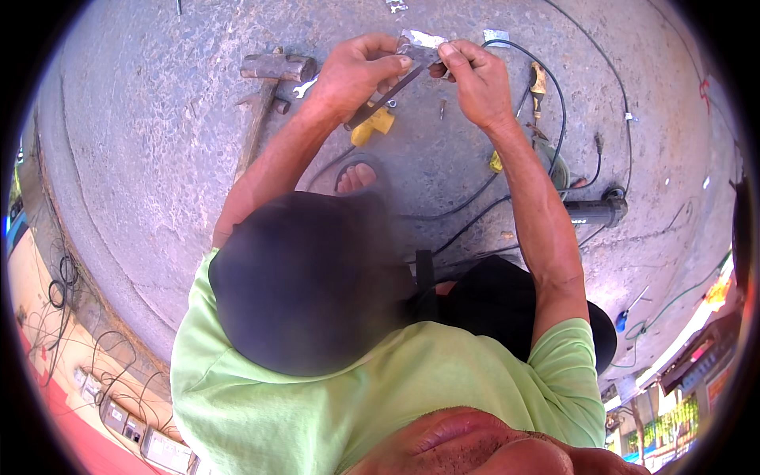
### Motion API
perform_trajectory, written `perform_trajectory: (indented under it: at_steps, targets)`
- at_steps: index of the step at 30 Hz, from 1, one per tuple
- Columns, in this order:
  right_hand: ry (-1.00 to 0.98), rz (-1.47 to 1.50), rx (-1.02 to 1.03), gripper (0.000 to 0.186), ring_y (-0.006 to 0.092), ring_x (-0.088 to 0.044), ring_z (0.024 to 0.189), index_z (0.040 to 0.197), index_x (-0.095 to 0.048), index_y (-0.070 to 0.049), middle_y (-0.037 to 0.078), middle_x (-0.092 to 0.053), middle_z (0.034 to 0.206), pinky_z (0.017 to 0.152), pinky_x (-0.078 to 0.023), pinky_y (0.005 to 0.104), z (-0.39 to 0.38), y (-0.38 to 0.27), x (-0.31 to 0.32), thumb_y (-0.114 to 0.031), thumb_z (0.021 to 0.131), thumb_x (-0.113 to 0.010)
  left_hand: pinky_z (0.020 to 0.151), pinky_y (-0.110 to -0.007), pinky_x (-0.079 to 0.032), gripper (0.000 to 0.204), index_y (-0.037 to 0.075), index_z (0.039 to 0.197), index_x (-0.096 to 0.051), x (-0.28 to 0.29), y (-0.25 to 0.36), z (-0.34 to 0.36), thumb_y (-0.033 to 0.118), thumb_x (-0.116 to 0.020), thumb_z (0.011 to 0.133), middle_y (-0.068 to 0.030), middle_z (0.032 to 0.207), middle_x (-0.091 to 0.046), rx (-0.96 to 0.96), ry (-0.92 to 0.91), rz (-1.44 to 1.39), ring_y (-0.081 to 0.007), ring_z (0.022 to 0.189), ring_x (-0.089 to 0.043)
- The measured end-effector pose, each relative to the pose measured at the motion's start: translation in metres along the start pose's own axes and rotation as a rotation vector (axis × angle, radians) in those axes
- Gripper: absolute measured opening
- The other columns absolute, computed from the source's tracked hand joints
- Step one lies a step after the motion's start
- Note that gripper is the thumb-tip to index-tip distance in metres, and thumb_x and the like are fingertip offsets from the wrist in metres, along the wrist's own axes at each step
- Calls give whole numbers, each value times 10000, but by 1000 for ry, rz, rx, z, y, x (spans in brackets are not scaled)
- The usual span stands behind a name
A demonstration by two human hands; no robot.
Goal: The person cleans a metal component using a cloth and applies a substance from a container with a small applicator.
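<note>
In front of me, at the far side of the view, a dark flat metal piece is held between both hands. My left hand pinches its left end between thumb and fingers. My right hand is closed on its right end, thumb on top. A bright silvery patch shows at the far edge; I cannot tell whether it is part of the piece. From the piece a narrow dark bar slants toward me, below the left hand. Beneath the bar lies a yellow object on the ground.
Left of my left hand lie a heavy hammer, a smaller hammer and a wrench. A yellow-and-black handled tool, black cables and a dark cylindrical power tool are on the right. My foot rests on the concrete.
</note>
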State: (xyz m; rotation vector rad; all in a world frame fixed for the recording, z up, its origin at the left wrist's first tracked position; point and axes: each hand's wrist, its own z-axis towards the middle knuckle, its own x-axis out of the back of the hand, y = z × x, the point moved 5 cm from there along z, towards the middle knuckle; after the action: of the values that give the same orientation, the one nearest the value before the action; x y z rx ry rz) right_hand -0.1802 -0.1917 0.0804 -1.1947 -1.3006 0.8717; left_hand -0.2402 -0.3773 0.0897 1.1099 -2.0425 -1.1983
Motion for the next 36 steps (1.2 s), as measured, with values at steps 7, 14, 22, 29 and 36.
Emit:
perform_trajectory:
  at_steps: [7, 14, 22, 29, 36]
  targets:
    - [22, -41, 39, 287, 102, -565, 698, 888, -676, -18, 46, -662, 738, 653, -482, 299, 0, 6, -3, -303, 924, -685, 649, -224, -450, 255, 10, 1094, -685, 3, -3, 4, 132, -735, 876, 2, 854, -660, -16, 2, -5, -66, 707, -567]
    - [-2, 86, -56, 224, 89, -644, 758, 860, -653, -14, 40, -704, 784, 713, -513, 261, -2, 6, -11, -221, 942, -676, 676, -234, -449, 242, 11, 1082, -680, 4, 0, 1, 153, -723, 891, -2, 875, -658, -46, -20, -3, -76, 725, -571]
    - [-14, 91, -33, 238, 89, -643, 760, 846, -654, -16, 47, -707, 781, 719, -510, 261, -3, -5, -8, -230, 948, -665, 779, -275, -509, 270, 32, 1104, -670, -9, 6, 2, 258, -664, 956, -30, 925, -692, -75, -137, 8, -119, 825, -657]
    - [-1, 66, -2, 288, 83, -560, 692, 852, -689, -23, 12, -666, 732, 644, -472, 290, -1, 0, -6, -306, 902, -689, 777, -278, -512, 244, 43, 1060, -671, -8, 9, 2, 267, -654, 965, -38, 889, -699, -135, -115, 120, -109, 812, -667]
    - [-118, -135, -123, 293, 107, -667, 848, 1067, -720, -19, 36, -717, 892, 794, -524, 267, -2, 8, 32, -288, 956, -687, 729, -278, -508, 227, 48, 1005, -661, 16, -5, 8, 270, -670, 960, -39, 859, -688, -157, -47, 50, -117, 777, -660]
